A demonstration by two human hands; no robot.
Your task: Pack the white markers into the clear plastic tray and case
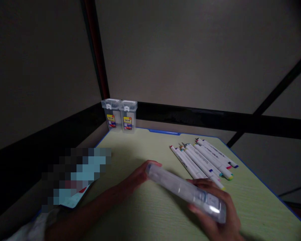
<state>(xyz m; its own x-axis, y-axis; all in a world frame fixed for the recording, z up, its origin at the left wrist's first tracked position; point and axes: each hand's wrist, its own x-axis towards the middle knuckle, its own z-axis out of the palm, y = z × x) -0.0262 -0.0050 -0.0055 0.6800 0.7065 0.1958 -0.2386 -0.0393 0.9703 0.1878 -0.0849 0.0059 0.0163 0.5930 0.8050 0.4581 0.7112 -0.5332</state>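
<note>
A long, clear plastic case [177,188] hangs tilted over the table, its far end to the left and its near end to the right. My right hand [224,211] is closed around the near end, thumb on one side and fingers on the other. At the far end, my left hand [144,172] grips the case, with its fingers partly hidden behind it. Blur and glare hide what, if anything, is inside. Just beyond my right hand lies a loose group of white markers [199,160] with coloured ends, some of them overlapping.
Two lidded clear plastic boxes [127,117] with yellow and blue labels stand side by side at the table's back left corner. A light blue flat object [74,199], partly pixelated, lies at the left edge. The pale table [130,150] has a blue rim, with walls behind and left.
</note>
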